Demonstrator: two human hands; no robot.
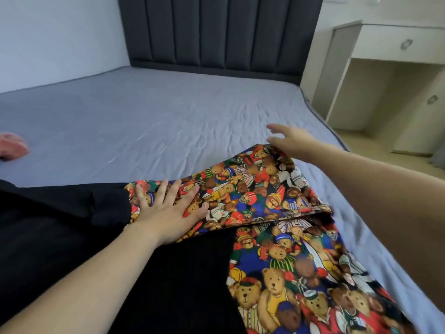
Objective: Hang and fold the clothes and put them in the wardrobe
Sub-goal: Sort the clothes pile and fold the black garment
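A garment with a bright teddy-bear print (284,266) lies on the bed, partly over a black garment (79,227). One printed part (255,186) is folded across toward the left. My left hand (168,208) presses flat on that folded part, fingers spread and straight. My right hand (292,141) hovers at the far corner of the folded part, fingers stretched out and blurred, the thumb close to the cloth edge. Whether it touches the cloth is unclear.
The bed (149,116) has a wrinkled lilac sheet and a dark padded headboard (216,32). A pink item (12,145) lies at the left edge. A pale built-in cabinet with drawers (390,49) stands to the right of the bed.
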